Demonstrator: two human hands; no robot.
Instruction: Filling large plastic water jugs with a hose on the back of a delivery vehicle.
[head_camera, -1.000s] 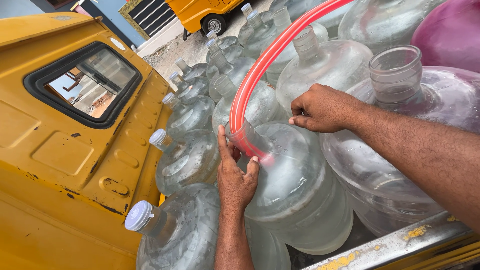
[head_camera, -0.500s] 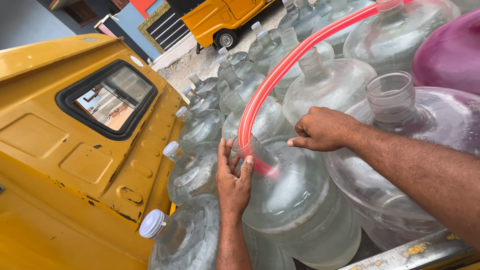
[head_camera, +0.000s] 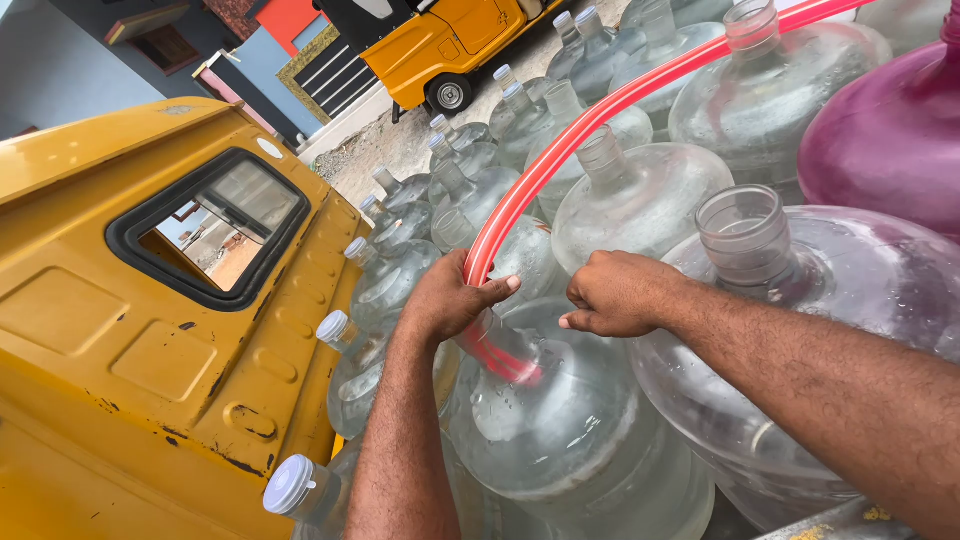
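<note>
A red hose arcs down from the upper right into the neck of a big clear water jug in front of me. My left hand is wrapped around the hose just above the jug's mouth. My right hand is a loose fist on the jug's shoulder next to the neck, and I cannot tell whether it holds anything. To the right stands another clear jug with an open neck.
Several clear jugs fill the truck bed, some with white caps. A purple jug sits at the upper right. The yellow cab roof with a window lies to the left. Another yellow vehicle stands on the road beyond.
My left hand has slid up from the jug's side and closed around the hose above the neck. My right hand shifted slightly left. The view tilted upward.
</note>
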